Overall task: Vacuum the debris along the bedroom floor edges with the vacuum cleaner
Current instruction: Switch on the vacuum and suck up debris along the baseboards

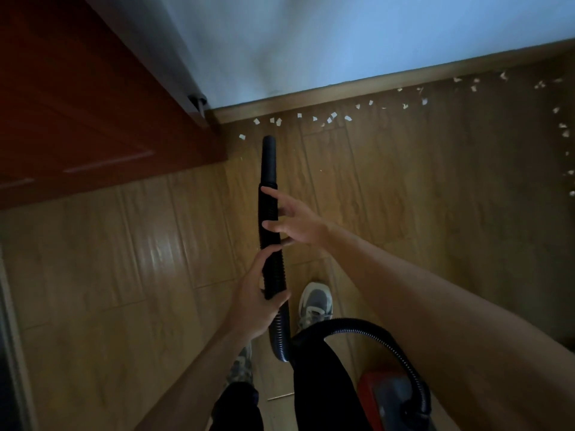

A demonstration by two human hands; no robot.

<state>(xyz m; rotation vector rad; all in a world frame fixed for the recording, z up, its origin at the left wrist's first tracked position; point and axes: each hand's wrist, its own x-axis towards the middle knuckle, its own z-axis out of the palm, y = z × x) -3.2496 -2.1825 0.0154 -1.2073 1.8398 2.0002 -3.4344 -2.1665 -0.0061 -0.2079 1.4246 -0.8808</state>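
Observation:
A black ribbed vacuum hose (pixel 269 213) with a smooth nozzle end (pixel 269 157) points at the corner where the wall meets the floor. My left hand (pixel 258 293) grips the hose low down. My right hand (pixel 295 219) is spread beside the hose higher up, its straight fingers touching it. White paper scraps (pixel 329 118) lie scattered along the wooden skirting board (pixel 373 88) and further right (pixel 563 129). The nozzle tip hangs just short of the nearest scraps. The red vacuum body (pixel 382 399) sits on the floor at lower right, with the hose looping into it.
A dark red door (pixel 93 104) stands at the left, its edge near the corner. The floor is wood-look tile (pixel 124 275). My two feet in grey shoes (pixel 314 303) stand under the hose. A pale blue wall (pixel 342 42) rises above the skirting.

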